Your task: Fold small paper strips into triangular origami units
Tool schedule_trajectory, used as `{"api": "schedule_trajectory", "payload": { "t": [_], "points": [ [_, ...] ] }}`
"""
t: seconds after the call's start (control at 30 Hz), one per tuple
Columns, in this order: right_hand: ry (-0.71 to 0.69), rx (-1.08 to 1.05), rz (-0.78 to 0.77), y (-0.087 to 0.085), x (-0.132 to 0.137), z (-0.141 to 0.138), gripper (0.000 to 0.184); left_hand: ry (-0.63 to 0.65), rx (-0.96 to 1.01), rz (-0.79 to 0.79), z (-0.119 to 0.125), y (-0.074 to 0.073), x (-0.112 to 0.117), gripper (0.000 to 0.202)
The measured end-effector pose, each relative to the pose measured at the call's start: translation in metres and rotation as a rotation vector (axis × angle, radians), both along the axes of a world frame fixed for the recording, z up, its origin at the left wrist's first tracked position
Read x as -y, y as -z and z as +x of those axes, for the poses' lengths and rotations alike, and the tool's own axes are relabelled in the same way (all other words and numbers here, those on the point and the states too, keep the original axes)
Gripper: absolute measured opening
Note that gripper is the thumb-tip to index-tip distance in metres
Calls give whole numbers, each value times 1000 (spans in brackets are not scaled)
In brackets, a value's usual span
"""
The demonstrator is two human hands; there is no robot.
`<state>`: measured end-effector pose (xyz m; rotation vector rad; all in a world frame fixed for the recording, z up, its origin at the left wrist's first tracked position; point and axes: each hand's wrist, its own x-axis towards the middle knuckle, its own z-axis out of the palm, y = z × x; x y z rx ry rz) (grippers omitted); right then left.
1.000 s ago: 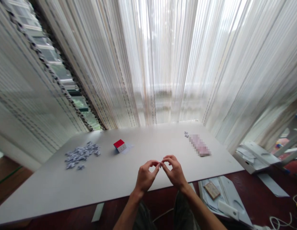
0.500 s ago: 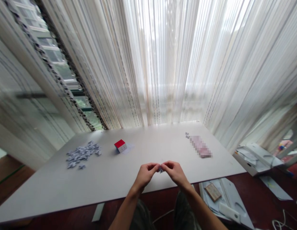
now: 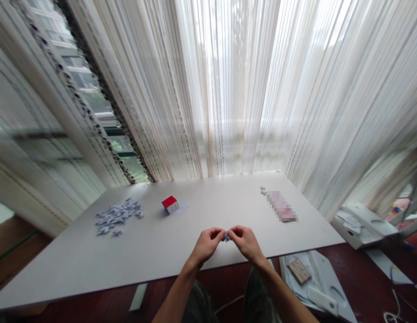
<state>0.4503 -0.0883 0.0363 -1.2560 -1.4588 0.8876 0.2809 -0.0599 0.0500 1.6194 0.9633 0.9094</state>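
Observation:
My left hand point(image 3: 208, 244) and my right hand point(image 3: 245, 242) meet over the front part of the white table point(image 3: 201, 220). Thumbs and forefingers of both pinch a small folded paper piece point(image 3: 226, 237), greyish white and partly hidden by the fingertips. Far to the left lies a loose heap of similar folded paper pieces point(image 3: 117, 216), with one piece point(image 3: 117, 233) a little apart at its front. Two more such pieces point(image 3: 262, 190) lie at the back right.
A cube puzzle point(image 3: 170, 205) with a red top sits left of centre on a pale sheet point(image 3: 183, 207). On the right lies a pinkish, pixelated strip point(image 3: 281, 206). White boxes point(image 3: 329, 273) with papers and a wooden block point(image 3: 299, 271) stand below the table's right edge. Curtains point(image 3: 228, 134) hang behind.
The view has shifted very slightly, so the heap and the cube appear a touch further right. Both hands keep their pinch on the paper piece in nearly the same spot.

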Motion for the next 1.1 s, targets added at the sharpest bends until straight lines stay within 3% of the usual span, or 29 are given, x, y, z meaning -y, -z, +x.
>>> {"api": "schedule_trajectory", "payload": {
  "t": [0.2, 0.37, 0.6, 0.8, 0.93, 1.1],
  "points": [
    [-19, 57, 50, 3, 1, 2, 24, -26, -124, 96, -3, 2, -1, 35],
    [18, 223, 196, 2, 7, 4, 13, -99, -190, 170, -4, 0, 3, 31],
    [138, 444, 368, 7, 10, 0, 10, -129, -109, 159, 3, 1, 11, 27],
    [-37, 429, 499, -2, 15, 11, 21, -27, 31, -1, 0, 0, 8, 32],
    [-87, 454, 507, -7, 18, 19, 18, 54, 39, -8, -1, -6, 12, 30],
    [-81, 505, 536, -15, 19, 19, 17, -16, 27, 66, 4, -11, 20, 29]
  ]
}}
